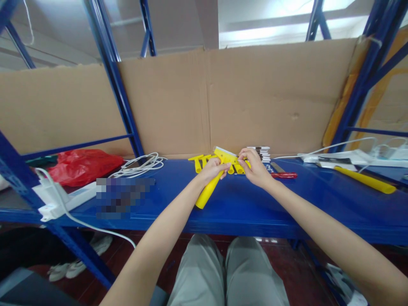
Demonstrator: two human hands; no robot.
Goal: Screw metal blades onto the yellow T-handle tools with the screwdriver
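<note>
A yellow scraper (208, 192) with a round handle and a wide flat head is held above the front part of the blue shelf. My left hand (213, 170) is wrapped around it where handle meets head, thumb lying over the neck. At the right end of the head, the fingers of my right hand (254, 168) are closed in a pinch; any small part between the fingertips is too small to make out. Behind both hands, several more yellow scrapers (198, 163) lie in a row on the shelf, partly covered by my hands.
White-and-dark packs (263, 153) and a red-handled tool (284, 175) lie right of my hands. Farther right are a yellow tube (366, 180) and white power strips (334, 158). At left are a red plastic bag (84, 166), coiled white cable (143, 165) and another power strip (75, 199). Cardboard (255, 97) stands behind.
</note>
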